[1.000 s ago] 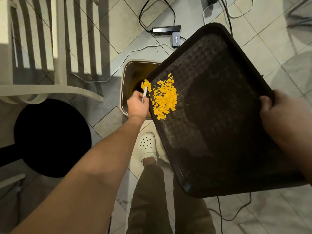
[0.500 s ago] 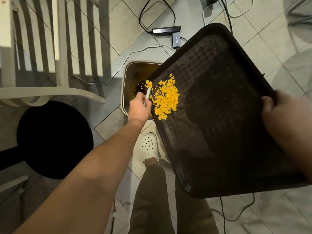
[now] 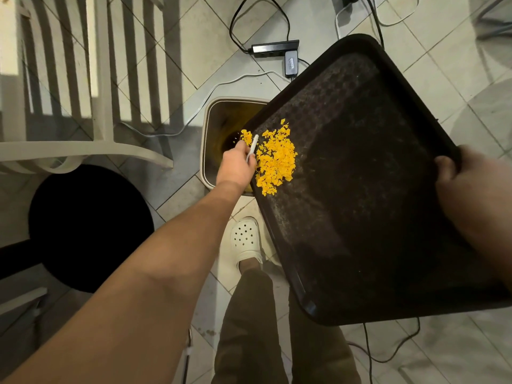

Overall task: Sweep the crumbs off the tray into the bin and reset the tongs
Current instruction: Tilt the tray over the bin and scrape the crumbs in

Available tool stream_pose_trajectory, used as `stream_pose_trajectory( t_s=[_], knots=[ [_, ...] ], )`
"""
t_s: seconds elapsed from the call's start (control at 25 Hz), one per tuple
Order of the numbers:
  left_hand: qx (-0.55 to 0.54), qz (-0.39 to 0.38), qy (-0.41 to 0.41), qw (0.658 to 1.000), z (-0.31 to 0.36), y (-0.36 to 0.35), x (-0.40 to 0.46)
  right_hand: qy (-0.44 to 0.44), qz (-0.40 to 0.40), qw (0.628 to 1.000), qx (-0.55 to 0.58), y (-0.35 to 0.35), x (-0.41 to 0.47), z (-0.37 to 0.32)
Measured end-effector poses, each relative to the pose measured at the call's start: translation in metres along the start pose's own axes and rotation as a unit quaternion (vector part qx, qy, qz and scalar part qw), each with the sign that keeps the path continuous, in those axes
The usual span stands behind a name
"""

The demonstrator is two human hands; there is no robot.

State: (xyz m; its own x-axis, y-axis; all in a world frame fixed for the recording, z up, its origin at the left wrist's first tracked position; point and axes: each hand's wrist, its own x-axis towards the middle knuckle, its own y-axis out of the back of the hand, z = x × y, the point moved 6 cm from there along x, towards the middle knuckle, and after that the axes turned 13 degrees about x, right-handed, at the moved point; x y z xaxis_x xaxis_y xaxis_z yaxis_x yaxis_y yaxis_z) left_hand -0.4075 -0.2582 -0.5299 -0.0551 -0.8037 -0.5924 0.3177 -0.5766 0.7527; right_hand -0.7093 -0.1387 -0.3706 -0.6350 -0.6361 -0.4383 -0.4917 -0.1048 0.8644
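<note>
A dark brown tray (image 3: 360, 189) is tilted over a beige bin (image 3: 206, 139) on the floor. My right hand (image 3: 471, 187) grips the tray's right rim, thumb on top. A pile of yellow-orange crumbs (image 3: 274, 159) lies at the tray's lower left edge, above the bin's opening. My left hand (image 3: 237, 164) holds a thin white flat tool (image 3: 252, 148) edge-on against the left side of the pile. A small clump of crumbs (image 3: 245, 135) sits left of the tool at the rim. No tongs are in view.
A white slatted chair (image 3: 91, 79) stands at the left, with a round black stool seat (image 3: 88, 225) below it. A black power strip (image 3: 274, 47) and cables lie on the tiled floor behind the bin. My foot in a white clog (image 3: 245, 239) stands near the bin.
My left hand has slid the white tool slightly forward along the tray's edge, and the small clump of crumbs has shifted with it toward the bin. The tray stays tilted.
</note>
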Motion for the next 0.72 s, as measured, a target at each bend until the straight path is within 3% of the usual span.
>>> stream_pose_trajectory(
  t_s=[0.16, 0.32, 0.72],
  knots=[
    [0.018, 0.021, 0.050, 0.998, -0.011, 0.004, 0.001, 0.003, -0.008, 1.000, -0.008, 0.000, 0.001, -0.001],
    [0.005, 0.003, 0.003, 1.000, 0.000, -0.002, -0.001, 0.008, -0.004, 1.000, -0.010, 0.001, 0.001, -0.001],
    [-0.024, 0.022, 0.069, 0.997, -0.001, 0.003, 0.004, 0.007, -0.020, 1.000, -0.006, 0.000, 0.003, -0.003]
  ],
)
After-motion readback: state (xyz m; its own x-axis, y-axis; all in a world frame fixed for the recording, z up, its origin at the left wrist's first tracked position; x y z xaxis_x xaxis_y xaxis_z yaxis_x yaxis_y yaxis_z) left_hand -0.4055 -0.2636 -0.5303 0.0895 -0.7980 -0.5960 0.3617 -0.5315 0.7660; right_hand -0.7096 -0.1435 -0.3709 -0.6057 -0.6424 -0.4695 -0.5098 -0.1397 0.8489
